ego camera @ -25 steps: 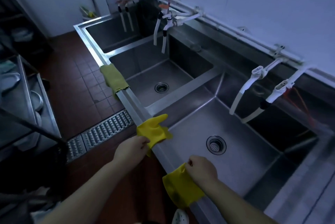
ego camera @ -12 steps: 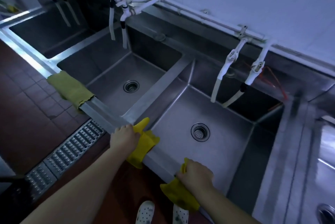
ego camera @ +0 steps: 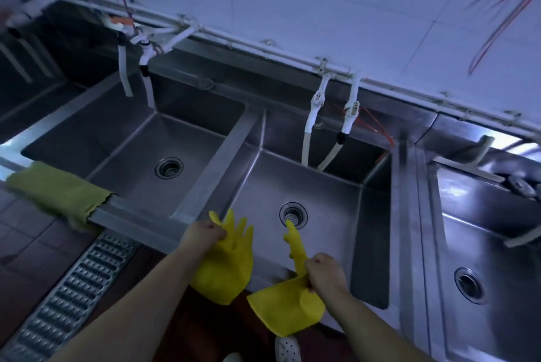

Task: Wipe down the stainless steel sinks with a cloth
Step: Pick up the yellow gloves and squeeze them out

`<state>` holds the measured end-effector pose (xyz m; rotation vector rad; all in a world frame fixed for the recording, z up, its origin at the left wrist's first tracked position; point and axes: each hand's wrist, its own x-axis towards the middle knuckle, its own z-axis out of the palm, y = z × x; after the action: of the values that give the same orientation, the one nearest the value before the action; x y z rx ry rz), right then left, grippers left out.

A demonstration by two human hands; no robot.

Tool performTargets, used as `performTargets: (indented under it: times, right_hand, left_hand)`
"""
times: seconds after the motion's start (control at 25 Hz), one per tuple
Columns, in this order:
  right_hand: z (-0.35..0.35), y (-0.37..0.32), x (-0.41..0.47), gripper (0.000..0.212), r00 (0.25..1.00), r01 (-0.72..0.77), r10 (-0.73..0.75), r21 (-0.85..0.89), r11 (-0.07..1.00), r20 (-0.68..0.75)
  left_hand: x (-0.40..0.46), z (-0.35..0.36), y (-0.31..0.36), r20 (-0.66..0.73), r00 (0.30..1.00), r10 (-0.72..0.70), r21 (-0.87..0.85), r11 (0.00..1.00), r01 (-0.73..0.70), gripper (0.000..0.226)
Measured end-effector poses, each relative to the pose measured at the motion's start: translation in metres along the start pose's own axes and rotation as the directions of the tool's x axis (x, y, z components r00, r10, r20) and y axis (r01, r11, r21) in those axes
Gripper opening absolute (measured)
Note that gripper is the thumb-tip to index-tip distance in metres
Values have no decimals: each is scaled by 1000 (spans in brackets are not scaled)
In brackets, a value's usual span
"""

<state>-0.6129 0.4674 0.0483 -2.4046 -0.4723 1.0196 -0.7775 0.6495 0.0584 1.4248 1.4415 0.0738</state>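
The person stands at a row of steel sinks, looking down on the middle basin, which serves here as the landmark. The left hand is closed on a yellow rubber glove near its fingers, so the left grip is grasping that glove; the glove hangs over the front rim of the middle basin, at its left corner, with the cuff drooping down in front of the rim. The right hand is clenched around a second yellow glove at about its middle, so the right grip is grasping it; that glove's fingers point up over the basin toward the drain, and its wide cuff hangs below the hand, in front of the rim. The two gloves are near each other but apart.

The cloth, a dull green one, is draped over the front rim of the neighbouring basin to the left of the middle basin, well apart from both hands. Two taps with hoses hang over the back of the middle basin. To the right of it lies another basin. A floor grate runs to the left below the sinks, and a white shoe shows under the right forearm.
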Motion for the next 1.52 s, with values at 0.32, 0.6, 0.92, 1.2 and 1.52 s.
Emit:
performTargets:
  times: [0.32, 0.6, 0.92, 1.2, 1.52]
  right_hand:
    - [-20, -23, -46, 30, 944, 265, -247, 55, 963, -218]
    - [-41, 17, -78, 17, 699, 443, -549, -327, 835, -458]
    - [-120, 130, -98, 16, 510, 493, -692, -486, 722, -511]
    - [-246, 269, -131, 41, 441, 389, -656, -529, 754, -612]
    - [-383, 359, -138, 84, 583, 202, -687, -742, 640, -434]
  left_hand:
    - [-57, 60, 35, 124, 945, 304, 6, 952, -307, 14]
    - [-100, 119, 63, 250, 884, 395, -248, 909, -336, 28]
    - [-167, 230, 107, 474, 766, 435, -218, 900, -377, 19]
    - [-255, 367, 136, 571, 586, 575, -79, 749, -658, 16]
    - [-335, 478, 159, 641, 361, 678, -19, 483, -875, 15]
